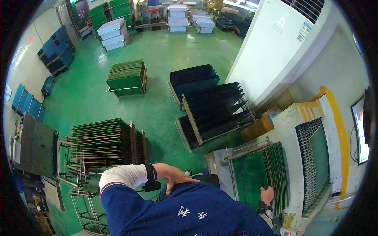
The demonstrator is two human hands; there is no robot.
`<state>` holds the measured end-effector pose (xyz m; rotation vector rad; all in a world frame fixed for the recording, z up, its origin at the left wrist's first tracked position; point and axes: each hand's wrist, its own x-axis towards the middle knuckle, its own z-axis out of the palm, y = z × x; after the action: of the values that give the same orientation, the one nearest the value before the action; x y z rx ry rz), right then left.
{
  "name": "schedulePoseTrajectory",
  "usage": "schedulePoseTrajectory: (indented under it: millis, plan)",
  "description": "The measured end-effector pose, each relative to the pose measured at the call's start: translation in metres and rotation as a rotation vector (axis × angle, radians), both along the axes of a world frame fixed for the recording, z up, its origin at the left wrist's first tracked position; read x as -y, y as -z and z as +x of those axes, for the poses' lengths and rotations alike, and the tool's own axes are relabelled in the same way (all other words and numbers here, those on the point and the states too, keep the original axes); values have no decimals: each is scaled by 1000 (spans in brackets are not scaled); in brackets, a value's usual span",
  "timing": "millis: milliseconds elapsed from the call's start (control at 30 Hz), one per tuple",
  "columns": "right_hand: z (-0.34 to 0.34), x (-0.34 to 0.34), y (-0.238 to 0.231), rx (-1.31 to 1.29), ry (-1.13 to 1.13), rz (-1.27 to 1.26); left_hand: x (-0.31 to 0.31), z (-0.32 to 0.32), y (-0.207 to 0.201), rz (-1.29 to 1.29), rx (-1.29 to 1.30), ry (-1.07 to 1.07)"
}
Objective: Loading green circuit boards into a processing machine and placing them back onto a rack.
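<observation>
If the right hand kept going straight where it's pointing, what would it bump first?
Probably the upright green boards right by the right hand, though depth is unclear and it may already touch one.

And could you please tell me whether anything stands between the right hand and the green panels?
Nothing visible does: the right hand is right at the green panels, though its exact grip is unclear.

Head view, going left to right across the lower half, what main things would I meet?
Dark boxy unit, rack of green panels, left hand, right hand, roller bed, wall screen.
</observation>
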<state>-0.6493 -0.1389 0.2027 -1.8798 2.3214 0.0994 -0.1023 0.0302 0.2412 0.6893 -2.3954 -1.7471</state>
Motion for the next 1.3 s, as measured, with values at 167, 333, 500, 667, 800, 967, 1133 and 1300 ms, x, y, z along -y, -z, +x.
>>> schedulePoseTrajectory:
  millis: [167,333,500,667,800,967,1133,1300]
  plan:
    - [26,1,-20,7,-1,-8,-5,0,15,51,-59,-15]
    - [9,1,-7,9,22,18,-4,-1,21,27,-87,-16]
    - [5,2,-5,1,3,21,2,-3,10,11,1,16]
    - [13,-4,-6,-27,-13,-21,2,-3,5,13,90,4]
    - [16,-3,-7,6,-12,-7,-1,-4,13,45,-29,-21]
    - [0,-3,6,0,-28,-75,1,-4,10,-5,-12,7]
    - [0,3,3,18,-48,-47,-7,-6,16,36,40,12]
    - [-9,4,15,-5,-63,-77,-7,-7,1,62,89,-18]
